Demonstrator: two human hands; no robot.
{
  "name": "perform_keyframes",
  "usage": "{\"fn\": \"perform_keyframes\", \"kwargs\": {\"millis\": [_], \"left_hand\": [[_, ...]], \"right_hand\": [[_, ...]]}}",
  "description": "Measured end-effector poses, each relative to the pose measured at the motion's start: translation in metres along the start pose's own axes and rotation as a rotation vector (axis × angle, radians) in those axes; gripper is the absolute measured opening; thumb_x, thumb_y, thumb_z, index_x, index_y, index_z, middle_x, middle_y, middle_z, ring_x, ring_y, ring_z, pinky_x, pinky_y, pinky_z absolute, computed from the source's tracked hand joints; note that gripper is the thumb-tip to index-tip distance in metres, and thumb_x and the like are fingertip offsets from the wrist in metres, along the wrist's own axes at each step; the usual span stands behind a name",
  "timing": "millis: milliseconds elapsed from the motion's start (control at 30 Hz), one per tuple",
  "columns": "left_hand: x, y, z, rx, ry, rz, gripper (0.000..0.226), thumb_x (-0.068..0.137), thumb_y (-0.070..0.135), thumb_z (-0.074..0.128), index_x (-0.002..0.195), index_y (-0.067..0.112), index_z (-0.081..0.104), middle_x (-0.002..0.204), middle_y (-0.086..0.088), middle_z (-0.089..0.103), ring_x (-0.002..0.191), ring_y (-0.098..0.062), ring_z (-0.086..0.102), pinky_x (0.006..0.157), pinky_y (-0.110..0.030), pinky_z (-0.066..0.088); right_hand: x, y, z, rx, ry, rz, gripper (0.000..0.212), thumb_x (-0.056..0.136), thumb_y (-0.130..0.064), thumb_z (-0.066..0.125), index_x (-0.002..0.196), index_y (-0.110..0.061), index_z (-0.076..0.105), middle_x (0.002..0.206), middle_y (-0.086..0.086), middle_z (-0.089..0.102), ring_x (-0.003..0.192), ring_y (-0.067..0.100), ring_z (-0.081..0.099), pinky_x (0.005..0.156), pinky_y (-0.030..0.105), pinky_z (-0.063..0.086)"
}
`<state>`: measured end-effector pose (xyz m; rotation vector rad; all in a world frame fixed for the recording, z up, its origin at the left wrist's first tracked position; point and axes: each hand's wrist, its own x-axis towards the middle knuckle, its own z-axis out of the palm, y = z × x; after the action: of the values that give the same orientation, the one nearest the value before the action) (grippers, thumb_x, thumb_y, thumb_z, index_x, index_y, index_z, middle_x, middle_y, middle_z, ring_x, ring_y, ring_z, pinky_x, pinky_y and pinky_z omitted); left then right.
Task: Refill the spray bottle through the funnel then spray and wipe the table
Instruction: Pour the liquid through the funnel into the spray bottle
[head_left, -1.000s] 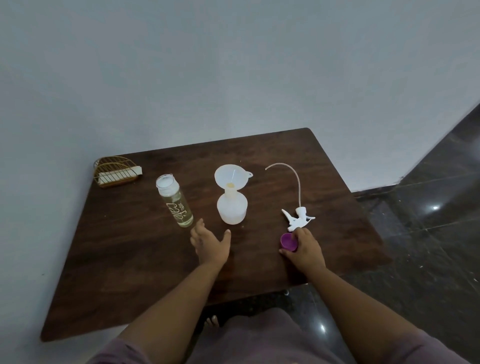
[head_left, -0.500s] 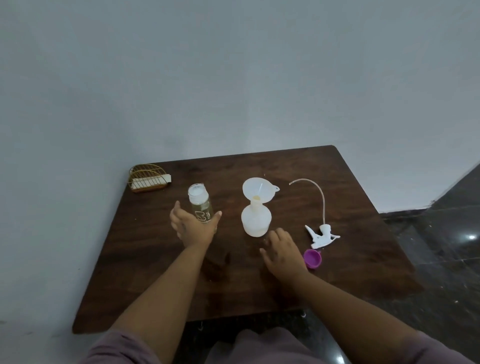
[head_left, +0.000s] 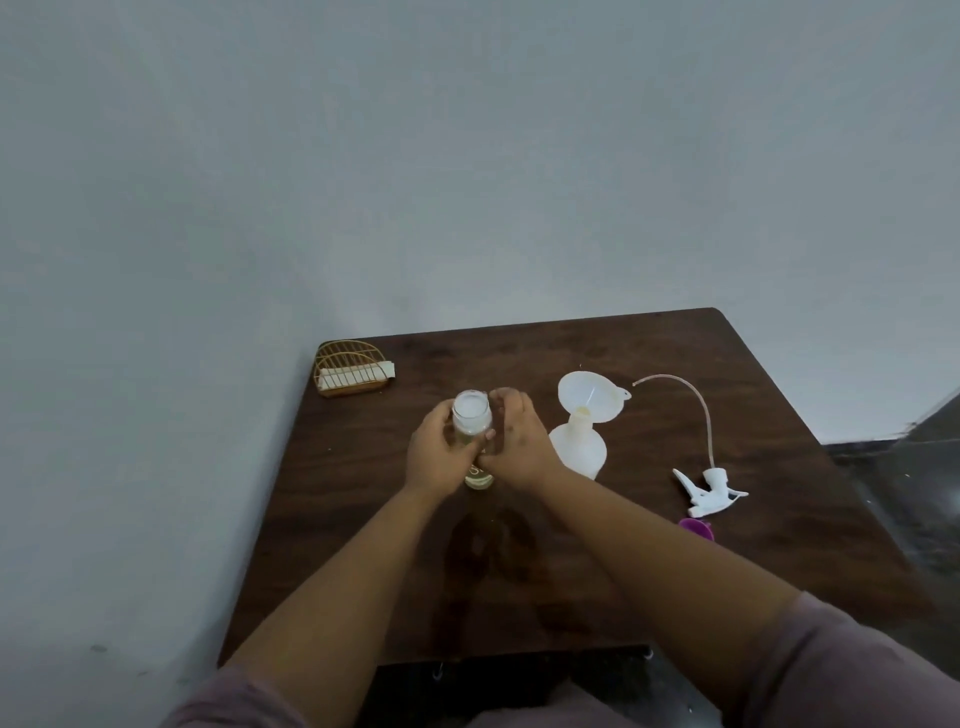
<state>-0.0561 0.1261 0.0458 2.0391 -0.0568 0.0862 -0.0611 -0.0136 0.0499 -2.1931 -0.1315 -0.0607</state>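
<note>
A clear refill bottle (head_left: 471, 415) of pale yellow liquid stands on the dark wooden table (head_left: 597, 561). My left hand (head_left: 435, 457) wraps its left side and my right hand (head_left: 519, 448) presses against its right side. Just to the right stands the white spray bottle (head_left: 581, 451) with a white funnel (head_left: 589, 395) set in its neck. The white spray head (head_left: 707, 487) with its long tube lies further right, and a purple cap (head_left: 697, 528) sits in front of it.
A gold wire holder (head_left: 349, 370) with a white cloth inside stands at the table's back left corner. A grey wall runs behind and to the left. Dark tiled floor shows at the right.
My right hand left the purple cap and crossed left to join my left hand on the refill bottle. The view shifted left and up.
</note>
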Motion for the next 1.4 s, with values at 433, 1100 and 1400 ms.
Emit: {"fn": "perform_keyframes", "kwargs": {"millis": [433,1100,1400], "left_hand": [[-0.032,0.056,0.012,-0.085,-0.237,0.271,0.057,0.052,0.047,0.092,0.098,0.024,0.066,0.097,0.009,0.057,0.09,-0.005,0.059,0.077,-0.023,0.051],[0.017,0.074,0.085,0.159,-0.405,0.018,0.139,0.05,0.054,0.091,0.154,0.016,0.006,0.16,0.0,0.007,0.148,-0.023,0.01,0.118,-0.044,0.023],[0.021,0.07,0.108,-0.026,-0.36,-0.093,0.126,0.055,0.038,0.094,0.153,0.025,0.016,0.156,0.0,0.023,0.14,-0.024,0.032,0.112,-0.05,0.036]], "right_hand": [[-0.07,-0.003,-0.032,0.223,0.335,-0.051,0.055,0.07,-0.011,0.078,0.121,-0.011,0.057,0.108,0.001,0.066,0.103,0.017,0.063,0.089,0.037,0.053],[-0.051,0.057,-0.164,-0.125,0.375,0.038,0.048,0.063,-0.002,0.073,0.095,-0.03,0.051,0.083,-0.017,0.06,0.075,-0.001,0.057,0.063,0.007,0.041],[-0.01,0.058,-0.178,-0.23,0.168,-0.066,0.044,0.065,-0.012,0.077,0.105,-0.016,0.058,0.096,-0.005,0.066,0.085,0.019,0.062,0.072,0.042,0.053]]}}
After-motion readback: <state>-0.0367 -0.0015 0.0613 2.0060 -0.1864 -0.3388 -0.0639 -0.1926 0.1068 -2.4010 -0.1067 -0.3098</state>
